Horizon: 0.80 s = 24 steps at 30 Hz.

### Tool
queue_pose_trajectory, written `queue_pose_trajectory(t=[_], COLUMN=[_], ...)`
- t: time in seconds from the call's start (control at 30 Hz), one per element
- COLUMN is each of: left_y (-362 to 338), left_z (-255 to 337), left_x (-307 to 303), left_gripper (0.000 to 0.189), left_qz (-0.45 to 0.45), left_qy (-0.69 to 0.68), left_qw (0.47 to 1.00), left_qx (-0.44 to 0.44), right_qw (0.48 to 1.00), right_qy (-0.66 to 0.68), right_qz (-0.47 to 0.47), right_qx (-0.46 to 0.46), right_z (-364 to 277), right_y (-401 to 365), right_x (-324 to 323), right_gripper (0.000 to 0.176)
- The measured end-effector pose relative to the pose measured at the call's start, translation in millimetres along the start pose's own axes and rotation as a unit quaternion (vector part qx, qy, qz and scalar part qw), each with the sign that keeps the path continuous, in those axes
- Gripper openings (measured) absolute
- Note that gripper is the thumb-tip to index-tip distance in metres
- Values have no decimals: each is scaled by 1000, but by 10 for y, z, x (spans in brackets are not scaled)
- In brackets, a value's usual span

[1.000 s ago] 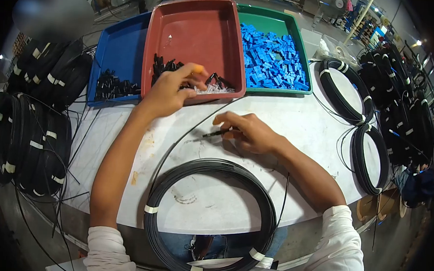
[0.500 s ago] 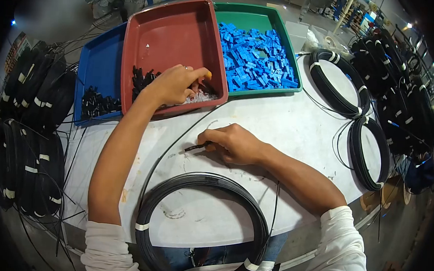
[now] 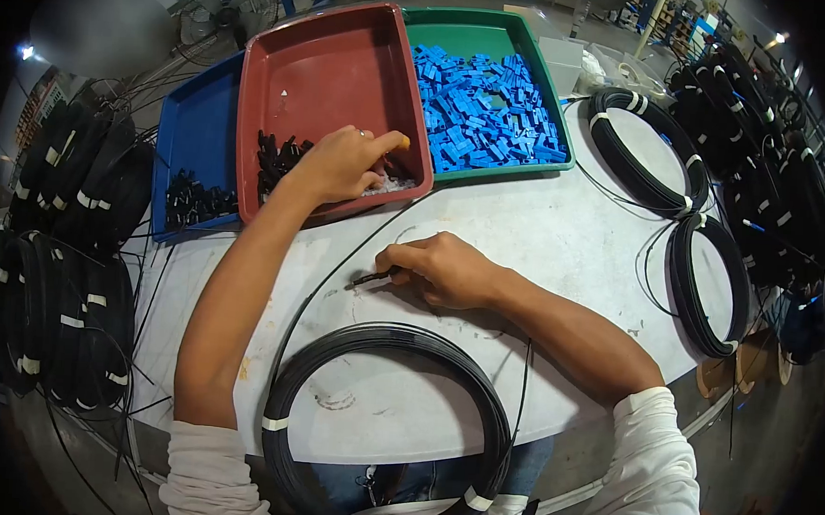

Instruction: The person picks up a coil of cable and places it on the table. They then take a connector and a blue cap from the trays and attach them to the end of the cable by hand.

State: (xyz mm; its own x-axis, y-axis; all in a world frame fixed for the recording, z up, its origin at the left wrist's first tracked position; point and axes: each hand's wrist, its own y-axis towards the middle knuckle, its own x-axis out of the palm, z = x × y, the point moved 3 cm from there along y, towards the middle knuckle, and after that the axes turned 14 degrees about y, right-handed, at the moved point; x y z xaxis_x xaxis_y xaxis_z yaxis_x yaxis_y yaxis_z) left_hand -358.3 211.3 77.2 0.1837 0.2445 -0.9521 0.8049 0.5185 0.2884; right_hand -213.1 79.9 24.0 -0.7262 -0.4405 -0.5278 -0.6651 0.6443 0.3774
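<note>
My left hand [image 3: 343, 167] reaches into the red tray [image 3: 334, 67], its fingers curled down among small clear pieces [image 3: 394, 184] at the tray's near right corner. Whatever its fingertips grip is hidden. Short black parts [image 3: 280, 157] lie to the left of that hand in the same tray. Over the white table [image 3: 580, 257], my right hand [image 3: 447, 271] is closed on a black cable end [image 3: 369, 279], which points left from thumb and forefinger. Nearer to me, a coil of black cable [image 3: 280, 390] bound with white tape overhangs the table's front edge.
A green tray [image 3: 554, 92] full of blue plastic pieces [image 3: 480, 117] is at right; a blue tray [image 3: 196, 116] with black parts [image 3: 196, 200] is at left. Two coils [image 3: 644, 153] lie on the table's right side. Stacked cable coils [image 3: 59, 323] flank the table. A fan [image 3: 225, 15] stands behind.
The view has shifted slightly. My left hand stays in the red tray, its fingers working at the clear pieces. My right hand keeps hold of the black cable end.
</note>
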Motion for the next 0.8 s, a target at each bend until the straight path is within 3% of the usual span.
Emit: queue_pose_trajectory(t=[0.07,0.23,0.33,0.4,0.47,0.53,0.63,0.8], left_y=[44,88,62,0,-47,-74,-153,-211], left_z=[-24,-9,-78,-87,-128,-141,-122,-119], left_x=[85,-18,-1,8,5,20,64,114], left_gripper=[42,49,50,51,48,49,52,54], left_qz=[-40,-100,-53,-20,-44,-28,39,43], left_qy=[-61,-32,-5,17,-37,-5,142,153], left_qw=[997,994,998,999,995,996,986,977], left_qx=[-27,-5,35,25,-77,-84,-79,-144], right_qw=[1000,1000,1000,997,999,999,999,999], right_qy=[-5,-14,-13,-38,-32,-24,-32,-39], right_qz=[-7,-6,-5,-31,-22,-8,-10,-9], right_qx=[21,24,22,55,32,26,15,3], right_z=[3,-35,-49,-51,-30,-40,-4,-13], right_y=[-6,-4,-6,-3,-7,-12,-10,-24], right_x=[-4,-5,-10,-8,3,8,24,21], right_gripper=[28,30,29,39,35,23,22,25])
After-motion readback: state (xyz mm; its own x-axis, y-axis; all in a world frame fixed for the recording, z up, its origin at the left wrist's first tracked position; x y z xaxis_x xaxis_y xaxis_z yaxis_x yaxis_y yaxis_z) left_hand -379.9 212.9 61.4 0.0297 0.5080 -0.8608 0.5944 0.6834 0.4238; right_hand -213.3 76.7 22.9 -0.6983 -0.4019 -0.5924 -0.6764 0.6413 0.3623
